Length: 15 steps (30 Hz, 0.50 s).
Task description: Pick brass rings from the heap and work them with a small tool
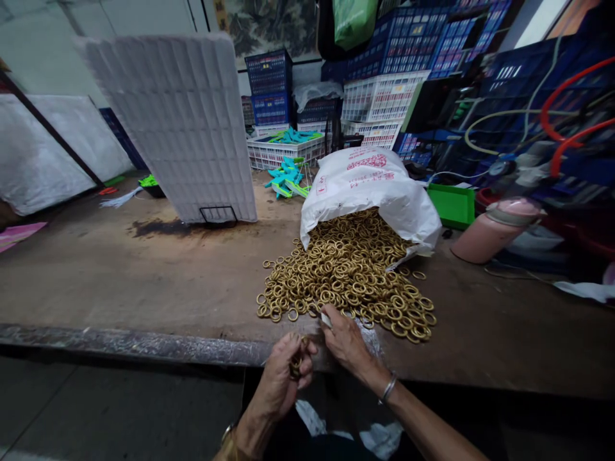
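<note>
A heap of gold-coloured rings (336, 275) spills out of a white woven sack (369, 182) lying on its side on the worktable. My left hand (283, 371) is closed around several of these rings, just off the table's front edge. My right hand (346, 339) is at the near side of the heap, its fingers pinched on a small tool (327, 319) with a pale part and a dark tip. The rest of that tool is hidden by my fingers. A metal bracelet circles my right wrist.
A tall white ribbed panel (177, 128) stands upright on the table (96, 275) at left. Behind the sack are blue and green plastic pieces (288, 178) and stacked crates (375, 99). A green tray (450, 206) and a pink bottle (497, 230) are at right.
</note>
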Tool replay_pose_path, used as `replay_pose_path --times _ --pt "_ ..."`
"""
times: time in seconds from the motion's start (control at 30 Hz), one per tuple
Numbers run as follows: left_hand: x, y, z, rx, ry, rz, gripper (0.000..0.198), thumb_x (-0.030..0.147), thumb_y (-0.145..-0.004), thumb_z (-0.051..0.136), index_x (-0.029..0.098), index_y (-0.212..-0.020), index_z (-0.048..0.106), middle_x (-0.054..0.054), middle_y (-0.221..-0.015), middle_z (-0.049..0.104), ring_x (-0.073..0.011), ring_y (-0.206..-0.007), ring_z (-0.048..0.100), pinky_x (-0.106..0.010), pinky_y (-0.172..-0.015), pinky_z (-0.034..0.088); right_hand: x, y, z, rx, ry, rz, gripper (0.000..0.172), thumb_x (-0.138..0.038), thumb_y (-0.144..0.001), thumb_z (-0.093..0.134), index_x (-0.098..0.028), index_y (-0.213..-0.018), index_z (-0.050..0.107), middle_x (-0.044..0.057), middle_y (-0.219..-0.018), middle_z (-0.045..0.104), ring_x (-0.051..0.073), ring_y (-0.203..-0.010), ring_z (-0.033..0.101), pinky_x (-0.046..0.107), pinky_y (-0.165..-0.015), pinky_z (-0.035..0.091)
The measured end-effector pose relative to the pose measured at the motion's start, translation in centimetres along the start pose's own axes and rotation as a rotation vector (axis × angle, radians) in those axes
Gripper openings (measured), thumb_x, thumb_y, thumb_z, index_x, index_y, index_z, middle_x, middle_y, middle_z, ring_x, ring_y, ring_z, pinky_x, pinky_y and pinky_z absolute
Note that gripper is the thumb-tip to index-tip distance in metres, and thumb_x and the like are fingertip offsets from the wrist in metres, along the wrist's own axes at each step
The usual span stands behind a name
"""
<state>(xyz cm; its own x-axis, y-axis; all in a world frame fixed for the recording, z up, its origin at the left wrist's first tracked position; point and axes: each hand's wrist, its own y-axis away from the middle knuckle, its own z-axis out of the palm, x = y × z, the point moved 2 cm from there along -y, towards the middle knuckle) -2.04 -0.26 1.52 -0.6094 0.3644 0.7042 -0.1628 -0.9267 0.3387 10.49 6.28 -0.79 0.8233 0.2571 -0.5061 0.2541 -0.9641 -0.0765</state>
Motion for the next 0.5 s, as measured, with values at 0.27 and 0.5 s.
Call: replay_pose_path --times 0.27,0.5 --pt "-0.4 -0.2 -1.8 0.021 0.168 -0.057 0.021 0.029 -0.074 0.056 0.018 -0.091 0.052 0.000 -0.067 0.056 -0.0052 -0.043 0.043 -0.016 -0.036 0.027 -2.1 -1.3 0.0 -0.072 0.233 0.026 0.022 -0.020 -0.078 0.044 -0.020 -0.100 0.046 0.004 -0.074 0.063 0.017 -0.066 0.058 0.024 -0.054 0.025" --pt "-0.7 -1.0 -2.3 0.102 0.305 -0.142 0.013 0.022 -0.070 0.061 0.011 -0.067 0.055 -0.003 -0.069 0.057 -0.0089 -0.057 0.054 -0.015 -0.039 0.036 -1.1 -1.5 0.6 -0.017 0.193 0.061 0.015 -0.018 -0.079 0.040 -0.019 -0.094 0.045 0.003 -0.070 0.062 0.015 -0.062 0.057 0.024 -0.053 0.024"
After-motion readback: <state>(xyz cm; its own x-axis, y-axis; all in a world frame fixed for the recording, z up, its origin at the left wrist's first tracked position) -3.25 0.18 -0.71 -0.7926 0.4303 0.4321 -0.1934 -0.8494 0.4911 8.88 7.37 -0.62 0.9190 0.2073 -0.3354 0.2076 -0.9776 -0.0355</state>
